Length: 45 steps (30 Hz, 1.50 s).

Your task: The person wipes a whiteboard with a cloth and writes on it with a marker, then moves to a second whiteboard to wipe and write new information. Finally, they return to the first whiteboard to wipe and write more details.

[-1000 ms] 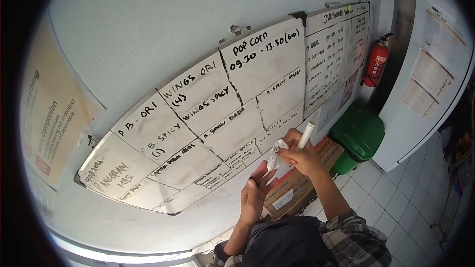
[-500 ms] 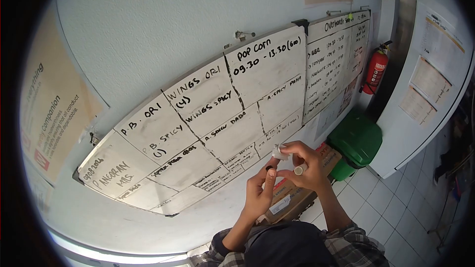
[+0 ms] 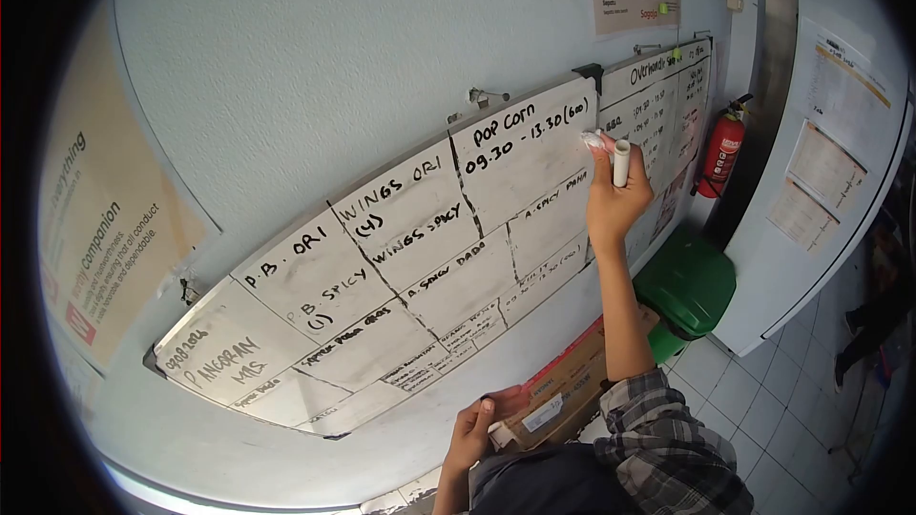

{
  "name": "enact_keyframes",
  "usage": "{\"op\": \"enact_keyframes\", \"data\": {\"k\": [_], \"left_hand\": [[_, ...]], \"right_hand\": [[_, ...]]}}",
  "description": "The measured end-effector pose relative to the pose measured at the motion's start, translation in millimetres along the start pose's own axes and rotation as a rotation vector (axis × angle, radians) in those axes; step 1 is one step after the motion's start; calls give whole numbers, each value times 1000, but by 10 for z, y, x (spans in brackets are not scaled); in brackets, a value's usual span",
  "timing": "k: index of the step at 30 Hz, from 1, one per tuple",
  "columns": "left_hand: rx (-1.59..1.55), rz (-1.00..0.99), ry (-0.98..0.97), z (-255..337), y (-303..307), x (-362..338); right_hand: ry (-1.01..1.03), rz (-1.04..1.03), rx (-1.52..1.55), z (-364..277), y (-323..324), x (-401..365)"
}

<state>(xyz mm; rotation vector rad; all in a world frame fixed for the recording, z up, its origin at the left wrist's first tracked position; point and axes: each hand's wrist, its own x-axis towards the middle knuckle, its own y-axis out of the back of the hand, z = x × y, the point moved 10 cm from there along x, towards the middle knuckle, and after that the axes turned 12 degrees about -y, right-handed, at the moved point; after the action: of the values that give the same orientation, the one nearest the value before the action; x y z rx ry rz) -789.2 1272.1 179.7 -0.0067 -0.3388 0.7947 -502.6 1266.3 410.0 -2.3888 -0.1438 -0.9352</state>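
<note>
My right hand (image 3: 618,205) is raised to the right end of the large whiteboard (image 3: 534,148), beside the handwritten "13.30 (600)". Pinched at its fingertips is a crumpled white tissue (image 3: 592,139), right at the board's surface. The same hand also grips a white marker (image 3: 621,164), which stands upright along the fingers. Lower down, my left hand (image 3: 469,434) is in front of my body near a cardboard box (image 3: 558,401). Its thumb presses against curled fingers, and I cannot tell what is between them.
A smaller whiteboard (image 3: 658,86) with a handwritten list adjoins on the right. Beyond it hangs a red fire extinguisher (image 3: 721,148), above a green lidded bin (image 3: 687,281). A white door (image 3: 821,67) bears papers. At far right, a person's dark-clothed leg (image 3: 854,334) shows over the tiled floor (image 3: 754,401).
My hands, close together before, have separated. The right rose to the whiteboard with the tissue and marker, while the left dropped down and to the left. A person's leg has appeared at far right.
</note>
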Motion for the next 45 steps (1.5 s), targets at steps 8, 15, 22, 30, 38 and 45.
{"op": "enact_keyframes", "data": {"k": [8,15,22,30,38,45], "left_hand": [[12,199,209,-456,464,-650],[35,211,194,-425,515,-612],[24,164,237,-509,419,-659],[60,63,219,-541,350,-643],[69,149,171,-560,528,-883],[46,244,183,-535,713,-1001]], "right_hand": [[-100,-67,33,-273,-145,-689],[92,-163,138,-642,-297,-860],[536,-557,-2,-884,-354,-743],[152,-689,151,-1296,-332,-654],[161,-479,236,-1360,-653,-886],[217,-537,208,-1557,-729,-1193]]}}
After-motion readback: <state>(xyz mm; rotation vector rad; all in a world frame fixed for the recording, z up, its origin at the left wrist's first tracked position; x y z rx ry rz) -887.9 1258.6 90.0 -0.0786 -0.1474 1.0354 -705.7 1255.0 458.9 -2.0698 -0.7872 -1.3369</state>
